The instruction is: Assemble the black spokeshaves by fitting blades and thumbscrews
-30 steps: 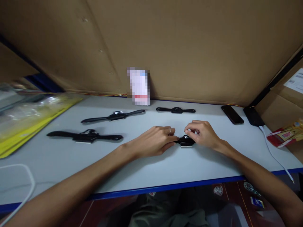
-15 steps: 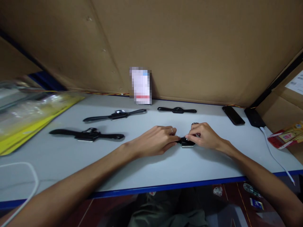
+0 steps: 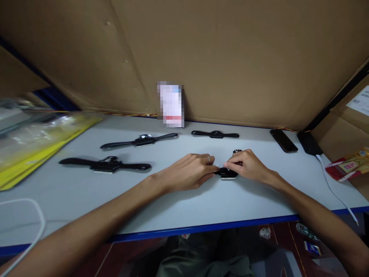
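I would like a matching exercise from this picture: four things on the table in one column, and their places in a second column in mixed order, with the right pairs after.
Things:
1. watch body
2. phone
3. yellow packaging
4. white cable

Places:
A. at the left end of the table
B. between the left hand and the right hand
C. running over the front right edge of the table
D. far right, near the cardboard wall

Pairs: 1-B, 2-D, 3-A, 4-C
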Demonstrator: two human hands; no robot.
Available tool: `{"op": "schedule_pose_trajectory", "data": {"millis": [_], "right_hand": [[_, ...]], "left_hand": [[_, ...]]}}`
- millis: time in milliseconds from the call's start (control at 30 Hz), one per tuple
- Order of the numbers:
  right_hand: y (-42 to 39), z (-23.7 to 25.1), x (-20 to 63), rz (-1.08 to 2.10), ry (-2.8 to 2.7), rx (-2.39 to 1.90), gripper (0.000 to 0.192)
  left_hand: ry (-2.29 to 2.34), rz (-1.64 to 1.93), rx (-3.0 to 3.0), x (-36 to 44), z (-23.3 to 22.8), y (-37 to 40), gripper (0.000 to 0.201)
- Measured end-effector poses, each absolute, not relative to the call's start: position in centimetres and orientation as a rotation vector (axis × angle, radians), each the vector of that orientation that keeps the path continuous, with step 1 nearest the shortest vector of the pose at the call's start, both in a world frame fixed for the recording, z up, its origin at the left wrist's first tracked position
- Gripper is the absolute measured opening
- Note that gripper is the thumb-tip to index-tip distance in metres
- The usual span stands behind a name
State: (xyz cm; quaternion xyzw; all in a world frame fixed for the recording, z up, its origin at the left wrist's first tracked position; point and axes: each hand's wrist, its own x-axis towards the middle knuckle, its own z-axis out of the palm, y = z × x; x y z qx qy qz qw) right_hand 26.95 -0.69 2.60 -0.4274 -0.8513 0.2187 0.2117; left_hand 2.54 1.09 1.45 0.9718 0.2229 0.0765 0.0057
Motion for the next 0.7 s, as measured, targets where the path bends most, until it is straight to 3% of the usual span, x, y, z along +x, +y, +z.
{"op": "schedule_pose_trajectory", "data": {"millis": [533,700], "right_hand": [[-0.66,2.63,27.04,0.530,-2.384,-1.200,0.044],[-0.76,2.63,27.01,0.564,-2.379,-1.173,0.031]], "left_hand": [[0.709,0.217,3.049,2.59,1.46,1.09,0.029],[0.714,0.222,3.032,2.54,1.38,1.12,0.028]]}}
